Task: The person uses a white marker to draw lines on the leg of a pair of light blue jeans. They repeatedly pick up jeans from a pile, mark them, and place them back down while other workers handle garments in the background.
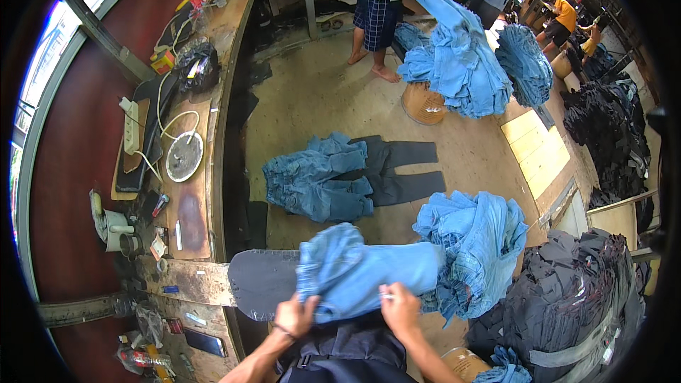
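Note:
A light-blue denim garment [372, 269], apparently a pair of jeans, lies across a narrow dark board [261, 284] in front of me. My left hand [296, 315] pinches its near edge at the left end, thumb on top. Near the garment's right part, my right hand [401, 308] is closed around a small white stick-like thing [386, 296], too small to name for sure. The fingers of that hand are close to the near edge of the cloth. Just right of the board sits a heap of light-blue denim [472, 241], which the garment's right end meets.
Blue jeans [312, 181] and dark trousers [401, 170] lie on the floor ahead. At left runs a cluttered workbench [195, 213] with a power strip [131, 128] and phone [204, 342]. Bundled dark cloth [560, 298] stands at right. A person [383, 0] handles denim [461, 57] at the back.

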A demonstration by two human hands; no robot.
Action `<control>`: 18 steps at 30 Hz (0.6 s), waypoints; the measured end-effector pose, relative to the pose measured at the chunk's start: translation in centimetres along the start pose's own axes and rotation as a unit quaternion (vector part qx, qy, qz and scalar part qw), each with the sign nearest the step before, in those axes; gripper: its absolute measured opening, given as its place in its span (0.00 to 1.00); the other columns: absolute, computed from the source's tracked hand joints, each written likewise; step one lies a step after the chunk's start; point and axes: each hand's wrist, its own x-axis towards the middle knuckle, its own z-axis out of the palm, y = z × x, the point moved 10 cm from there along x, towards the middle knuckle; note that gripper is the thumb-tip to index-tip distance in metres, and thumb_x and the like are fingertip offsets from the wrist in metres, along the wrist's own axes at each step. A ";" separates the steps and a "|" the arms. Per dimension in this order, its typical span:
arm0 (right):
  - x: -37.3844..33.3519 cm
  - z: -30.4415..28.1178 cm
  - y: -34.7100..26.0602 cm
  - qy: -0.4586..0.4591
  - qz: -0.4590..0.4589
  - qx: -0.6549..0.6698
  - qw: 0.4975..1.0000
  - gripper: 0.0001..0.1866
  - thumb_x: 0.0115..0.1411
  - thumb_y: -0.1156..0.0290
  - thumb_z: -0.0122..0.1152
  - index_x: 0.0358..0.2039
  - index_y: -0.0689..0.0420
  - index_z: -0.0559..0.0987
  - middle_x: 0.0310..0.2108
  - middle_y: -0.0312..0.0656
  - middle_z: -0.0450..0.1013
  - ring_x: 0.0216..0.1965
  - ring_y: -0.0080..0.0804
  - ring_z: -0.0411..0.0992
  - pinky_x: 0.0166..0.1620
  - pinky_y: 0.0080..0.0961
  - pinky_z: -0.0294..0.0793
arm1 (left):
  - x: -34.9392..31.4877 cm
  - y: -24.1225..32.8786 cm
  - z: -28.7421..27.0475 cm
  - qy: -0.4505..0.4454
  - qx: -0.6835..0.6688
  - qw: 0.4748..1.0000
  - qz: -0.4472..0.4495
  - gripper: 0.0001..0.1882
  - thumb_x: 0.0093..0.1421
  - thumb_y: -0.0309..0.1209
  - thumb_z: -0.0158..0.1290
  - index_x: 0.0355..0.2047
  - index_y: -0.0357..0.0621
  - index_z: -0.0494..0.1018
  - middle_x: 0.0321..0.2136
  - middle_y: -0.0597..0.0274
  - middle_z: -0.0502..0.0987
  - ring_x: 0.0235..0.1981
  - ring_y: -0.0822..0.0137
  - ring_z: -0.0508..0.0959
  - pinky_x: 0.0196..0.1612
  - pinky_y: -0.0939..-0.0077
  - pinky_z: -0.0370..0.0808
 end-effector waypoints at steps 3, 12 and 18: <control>-1.8 5.8 -8.3 -0.114 -0.076 0.144 0.980 0.14 0.64 0.61 0.73 0.33 0.55 0.77 0.25 0.46 0.78 0.27 0.53 0.79 0.31 0.45 0.77 | 0.0 -7.3 -9.0 0.118 0.024 0.992 -0.027 0.17 0.69 0.40 0.60 0.45 0.38 0.79 0.27 0.41 0.84 0.27 0.41 0.86 0.31 0.50 0.81; 0.1 1.9 -6.5 -0.020 0.032 0.177 0.983 0.12 0.72 0.72 0.58 0.52 0.65 0.78 0.41 0.56 0.80 0.37 0.50 0.81 0.41 0.40 0.79 | 5.0 8.1 -9.7 0.335 -0.027 0.916 0.220 0.19 0.64 0.33 0.63 0.53 0.38 0.76 0.44 0.46 0.80 0.49 0.46 0.79 0.56 0.54 0.75; -1.0 4.1 -9.9 -0.019 -0.131 0.082 0.988 0.21 0.67 0.78 0.63 0.60 0.60 0.79 0.37 0.48 0.82 0.30 0.44 0.81 0.34 0.39 0.81 | 17.3 10.0 3.5 -0.129 0.162 0.972 0.110 0.39 0.76 0.60 0.36 0.37 0.39 0.86 0.37 0.40 0.85 0.41 0.40 0.86 0.48 0.51 0.82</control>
